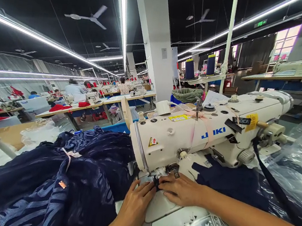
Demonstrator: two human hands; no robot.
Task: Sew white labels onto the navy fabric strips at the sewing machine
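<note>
A white industrial sewing machine (173, 134) stands in front of me. At its needle area, a small dark navy piece of fabric (156, 182) shows between my fingertips, mostly hidden by them. My left hand (138, 201) lies on the machine bed (165, 205), fingers stretched forward and tips close to the presser foot. From the right, my right hand (181, 189) reaches in with its fingertips closed on the dark piece beside the needle. A heap of navy patterned garments (80, 181) lies left of my left hand, with a pale tie around one part.
Flat navy fabric pieces (231, 181) lie behind my right forearm. Clear plastic (298, 158) covers the right side. Two navy thread cones (211, 65) stand behind the machine. Other people work at tables farther back, near a grey pillar (157, 36).
</note>
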